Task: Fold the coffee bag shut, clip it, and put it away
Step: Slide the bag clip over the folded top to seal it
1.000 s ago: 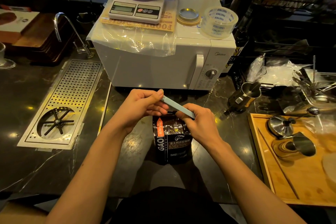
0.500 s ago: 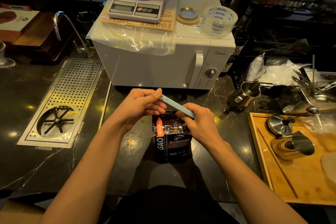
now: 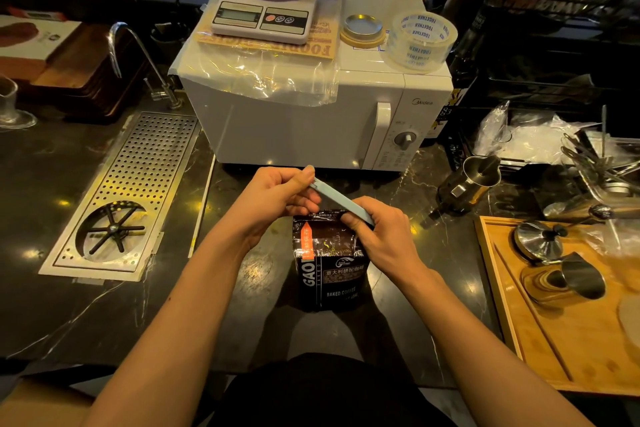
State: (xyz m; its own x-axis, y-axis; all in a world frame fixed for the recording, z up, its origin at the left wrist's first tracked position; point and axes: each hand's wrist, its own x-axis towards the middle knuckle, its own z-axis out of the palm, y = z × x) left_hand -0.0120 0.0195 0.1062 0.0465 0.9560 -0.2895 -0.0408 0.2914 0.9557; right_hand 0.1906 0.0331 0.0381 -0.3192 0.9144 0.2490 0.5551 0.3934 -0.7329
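Coffee bag (image 3: 329, 263) upright near tabletop (image 3: 86, 315) front edge, top looks folded. Both hands pinch 1 blue clip (image 3: 341, 202) above fold: left hand (image 3: 277, 198) & right hand (image 3: 381, 236) fingers closed on its ends. Clip prob not on yet; clipping + putting away left.

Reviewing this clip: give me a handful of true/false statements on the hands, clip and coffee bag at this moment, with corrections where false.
1. Both hands hold the light blue clip, the left hand at its far end and the right hand at its near end. True.
2. The coffee bag lies flat on its side on the wooden tray. False: it stands upright on the dark counter; the wooden tray is off to the right.
3. The clip is above the bag's top. True.
4. A roll of clear tape sits on the microwave. True.
5. The kitchen scale is on the counter beside the bag. False: the scale sits on the microwave.
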